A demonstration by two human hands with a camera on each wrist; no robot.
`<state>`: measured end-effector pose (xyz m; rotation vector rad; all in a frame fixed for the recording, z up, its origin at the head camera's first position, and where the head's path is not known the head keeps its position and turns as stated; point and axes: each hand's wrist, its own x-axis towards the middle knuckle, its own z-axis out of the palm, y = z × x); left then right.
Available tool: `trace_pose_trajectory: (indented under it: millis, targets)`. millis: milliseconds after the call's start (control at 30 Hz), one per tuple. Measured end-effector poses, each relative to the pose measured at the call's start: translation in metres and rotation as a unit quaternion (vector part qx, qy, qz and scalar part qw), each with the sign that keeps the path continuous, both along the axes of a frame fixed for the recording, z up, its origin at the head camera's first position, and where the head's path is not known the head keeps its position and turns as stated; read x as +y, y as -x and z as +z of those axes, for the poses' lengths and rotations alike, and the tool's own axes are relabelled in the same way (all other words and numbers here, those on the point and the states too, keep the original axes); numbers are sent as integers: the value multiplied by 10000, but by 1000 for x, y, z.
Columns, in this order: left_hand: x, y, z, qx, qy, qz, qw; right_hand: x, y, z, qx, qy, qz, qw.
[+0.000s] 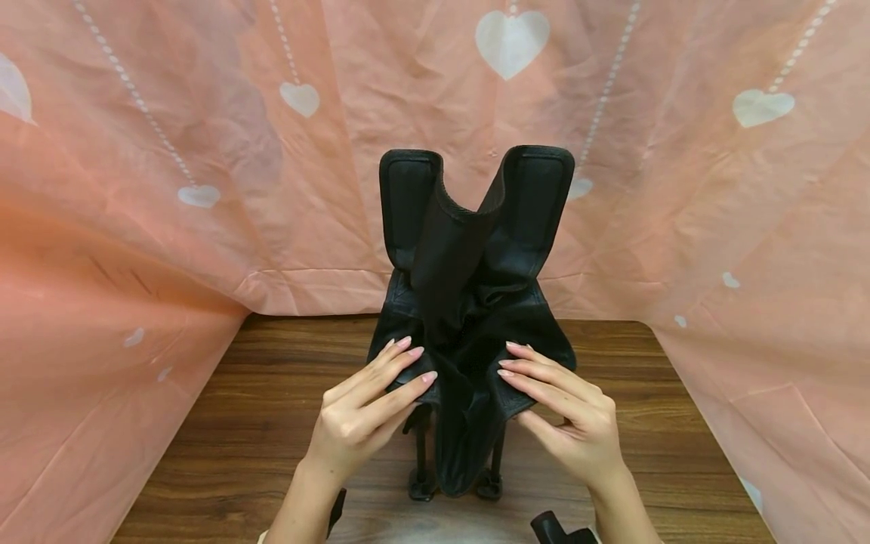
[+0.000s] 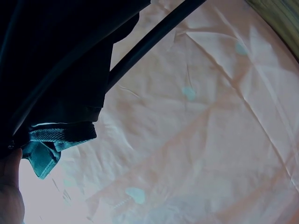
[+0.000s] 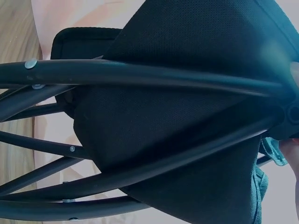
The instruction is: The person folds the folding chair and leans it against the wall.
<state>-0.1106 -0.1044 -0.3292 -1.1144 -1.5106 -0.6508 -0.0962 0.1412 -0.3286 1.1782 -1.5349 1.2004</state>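
A black folding chair (image 1: 469, 332) stands on a wooden tabletop, its fabric seat sagging in the middle and its two-lobed back rising behind. At the near left corner of the seat, my left hand (image 1: 367, 404) grips the fabric, fingers on top; its thumb (image 2: 10, 177) shows below in the left wrist view. My right hand (image 1: 578, 419) pinches the near right corner, with the thumb underneath. From the right wrist view, dark frame tubes (image 3: 140, 74) cross under the seat fabric (image 3: 173, 126) and meet at a corner joint (image 3: 290, 114) beside the right hand.
The brown wooden tabletop (image 1: 272, 423) extends on both sides of the chair. Pink cloth (image 1: 204, 136) with white hearts hangs at the back and both sides. Two front feet (image 1: 421, 485) of the chair rest near the table's front. Black pieces (image 1: 560, 529) show beside the wrists.
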Motion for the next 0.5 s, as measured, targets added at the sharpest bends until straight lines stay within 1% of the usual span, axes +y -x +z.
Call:
trace_pose_trajectory:
  millis: [333,500]
  targets:
    - [3,0,-1,18,-111,31,9999,-6,3,1,57,0,-33,10000]
    - [5,-1,-1,-75,-160,-31,9998,-8,3,1,1,-13,-23,10000]
